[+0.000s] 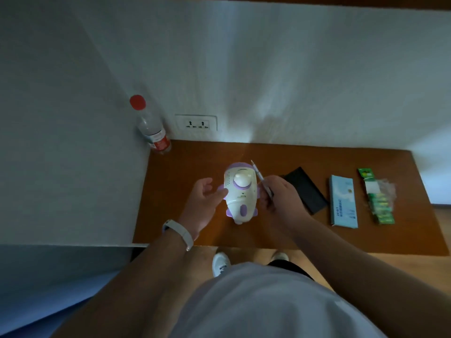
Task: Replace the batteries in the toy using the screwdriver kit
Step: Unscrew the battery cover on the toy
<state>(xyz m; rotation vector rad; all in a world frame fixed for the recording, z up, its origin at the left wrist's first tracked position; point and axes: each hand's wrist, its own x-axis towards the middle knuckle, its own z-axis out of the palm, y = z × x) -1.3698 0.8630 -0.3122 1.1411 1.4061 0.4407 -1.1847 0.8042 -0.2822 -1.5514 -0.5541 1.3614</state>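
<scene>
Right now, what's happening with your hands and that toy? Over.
Left hand open beside toy. Right hand grips screwdriver. Toy on desk, between hands. Nothing blocks it.

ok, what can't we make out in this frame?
Head view, all of it:
- toy: battery door and screws not on the side shown.
- screwdriver: tip too small; handle end hidden in the right hand.
- battery pack: count blurred under clear wrap.
- blue box: print too small.
- left hand: contact with toy unclear.
</scene>
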